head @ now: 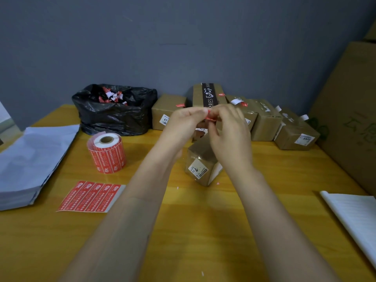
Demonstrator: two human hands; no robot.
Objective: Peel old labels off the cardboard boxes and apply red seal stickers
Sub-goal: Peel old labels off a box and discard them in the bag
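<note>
A small cardboard box (200,162) with a white label on its near face stands on the yellow table (203,220). Above it, my left hand (183,123) and my right hand (230,131) meet and pinch a crumpled red sticker piece (210,117) between their fingertips. A roll of red seal stickers (106,153) stands to the left, and a cut strip of red stickers (91,197) lies flat in front of it.
A black rubbish bag (114,112) holding red and white scraps sits at the back left. Several cardboard boxes (264,121) line the wall. A stack of grey mailers (26,165) lies at the left, white sheets (354,216) at the right, a large carton (350,110) beyond.
</note>
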